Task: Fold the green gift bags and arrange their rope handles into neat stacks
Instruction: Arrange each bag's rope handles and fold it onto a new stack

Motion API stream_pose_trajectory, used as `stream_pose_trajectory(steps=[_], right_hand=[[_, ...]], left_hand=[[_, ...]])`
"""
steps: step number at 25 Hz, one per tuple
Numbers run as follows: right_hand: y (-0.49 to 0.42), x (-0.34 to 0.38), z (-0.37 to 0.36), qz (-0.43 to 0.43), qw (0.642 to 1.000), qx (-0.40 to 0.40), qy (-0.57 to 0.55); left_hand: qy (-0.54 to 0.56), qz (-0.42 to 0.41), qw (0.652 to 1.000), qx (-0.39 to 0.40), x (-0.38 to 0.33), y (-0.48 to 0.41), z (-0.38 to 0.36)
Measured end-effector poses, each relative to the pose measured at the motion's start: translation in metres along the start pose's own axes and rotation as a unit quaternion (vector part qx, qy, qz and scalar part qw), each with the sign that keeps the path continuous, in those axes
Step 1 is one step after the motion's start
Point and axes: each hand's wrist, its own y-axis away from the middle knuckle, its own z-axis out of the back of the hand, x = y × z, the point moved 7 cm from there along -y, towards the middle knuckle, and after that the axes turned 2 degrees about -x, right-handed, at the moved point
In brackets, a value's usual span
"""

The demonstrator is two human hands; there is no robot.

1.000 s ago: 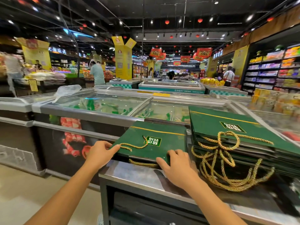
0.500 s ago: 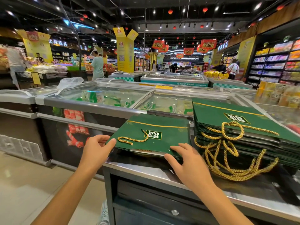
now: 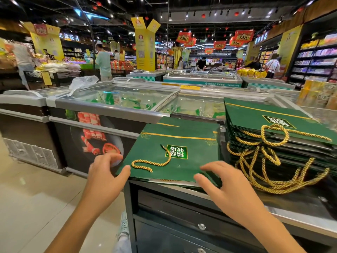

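Alignment first: top green bag [image 3: 197, 156] should be squared by left hand [image 3: 105, 172] and right hand [image 3: 228, 185], fingers loosely spread, nothing gripped, before loose rope handle [image 3: 151, 162] is tucked.

Flat gift bag [image 3: 175, 154] lay on counter [image 3: 284, 216], overhanging counter's edge at 9 o'clock. Loose rope handle [image 3: 151, 163] lay on bag. Bag stack [image 3: 255, 117] sat just beside at 3 o'clock, its rope handles [image 3: 273, 161] hanging over near side. Chest freezer [image 3: 113, 105] stood behind at 12 o'clock. Left hand [image 3: 104, 177] touched bag's corner at 7 o'clock. Right hand [image 3: 228, 187] rested on near edge at 5 o'clock.
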Motion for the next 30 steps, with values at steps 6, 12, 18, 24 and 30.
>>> stream_pose_trajectory(steps=[6, 12, 18, 24, 30], right_hand=[[-0.075, 0.036, -0.034, 0.096, 0.989, 0.108, 0.011], [-0.126, 0.045, -0.079, 0.139, 0.957, 0.195, 0.163], [-0.127, 0.033, -0.073, 0.120, 0.971, 0.114, 0.171], [-0.062, -0.002, -0.013, 0.064, 0.996, 0.003, -0.062], [-0.034, -0.024, -0.004, 0.020, 0.975, -0.030, -0.219]], left_hand=[[-0.105, -0.217, 0.964, 0.110, -0.072, -0.003, -0.047], [-0.094, -0.184, 0.964, 0.168, -0.060, 0.004, -0.076], [-0.090, -0.157, 0.969, 0.168, -0.055, 0.004, -0.077], [-0.101, -0.162, 0.972, 0.138, -0.054, 0.005, -0.078], [-0.130, -0.238, 0.957, 0.102, -0.076, 0.016, -0.080]])
